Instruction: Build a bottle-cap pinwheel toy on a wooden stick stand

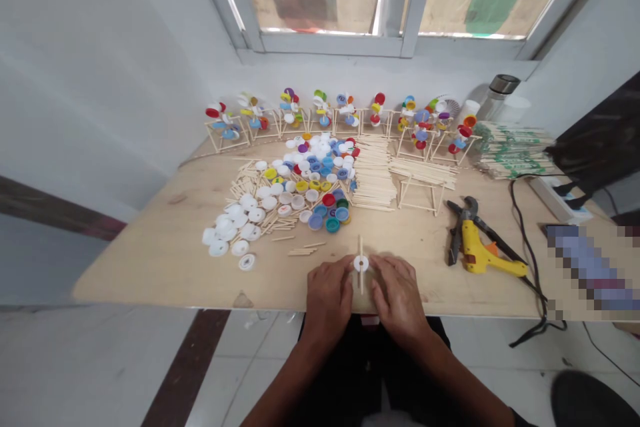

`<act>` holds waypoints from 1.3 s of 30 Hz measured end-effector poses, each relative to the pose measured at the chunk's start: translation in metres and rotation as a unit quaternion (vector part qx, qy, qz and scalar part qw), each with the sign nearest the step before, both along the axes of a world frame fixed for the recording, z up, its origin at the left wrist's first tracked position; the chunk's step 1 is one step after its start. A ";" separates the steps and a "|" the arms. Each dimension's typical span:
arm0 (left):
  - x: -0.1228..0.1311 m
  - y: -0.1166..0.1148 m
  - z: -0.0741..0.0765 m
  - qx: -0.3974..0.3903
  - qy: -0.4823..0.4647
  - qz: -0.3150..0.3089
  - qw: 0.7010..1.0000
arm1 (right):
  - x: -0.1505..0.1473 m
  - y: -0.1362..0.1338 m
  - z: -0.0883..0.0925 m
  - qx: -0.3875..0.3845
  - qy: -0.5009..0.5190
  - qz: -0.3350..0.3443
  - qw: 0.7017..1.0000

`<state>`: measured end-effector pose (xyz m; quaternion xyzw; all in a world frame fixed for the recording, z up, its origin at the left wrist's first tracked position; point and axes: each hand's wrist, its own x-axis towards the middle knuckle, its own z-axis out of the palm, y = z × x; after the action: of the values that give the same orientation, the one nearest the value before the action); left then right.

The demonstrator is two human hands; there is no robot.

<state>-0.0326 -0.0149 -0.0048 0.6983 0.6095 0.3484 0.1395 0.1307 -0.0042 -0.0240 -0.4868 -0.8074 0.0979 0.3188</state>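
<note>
Near the table's front edge, a small white bottle cap (356, 265) sits between my two hands. Thin wooden sticks (361, 245) stick out from it, one pointing away from me and one toward me. My left hand (329, 293) grips the cap's left side with its fingertips. From the right, the fingers of my right hand (400, 290) close in on the other side of the same cap. A few short stick pieces (303, 251) lie just beyond my left hand. Whatever is at the cap's centre is too small to make out.
Piles of white caps (235, 220) and coloured caps (327, 210) lie ahead, beside long sticks (373, 173). A stick frame (421, 195) stands to their right. Finished-looking cap pinwheels (323, 110) line the back. At right are a yellow glue gun (475, 250), cutters (456, 233) and a power strip (563, 200).
</note>
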 end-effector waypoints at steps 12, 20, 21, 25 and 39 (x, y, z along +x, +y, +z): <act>-0.005 0.019 -0.003 0.017 0.004 0.007 1.000 | 0.003 0.011 -0.002 -0.002 -0.015 -0.013 1.000; 0.001 0.020 -0.001 -0.001 -0.010 -0.015 1.000 | 0.005 0.012 -0.005 -0.010 -0.006 -0.008 1.000; 0.002 0.020 -0.001 -0.003 -0.011 -0.014 1.000 | 0.005 0.012 -0.005 -0.010 -0.006 -0.007 1.000; 0.001 0.018 0.001 -0.002 -0.021 -0.014 1.000 | 0.007 0.013 -0.003 -0.022 0.006 -0.008 1.000; -0.096 0.025 0.001 0.008 0.198 0.053 0.979 | 0.015 0.016 -0.002 -0.043 0.033 -0.026 0.998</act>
<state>-0.1288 0.0097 -0.0042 0.7212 0.6584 0.2153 -0.0083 0.1454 0.0116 -0.0259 -0.5170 -0.7787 0.1399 0.3267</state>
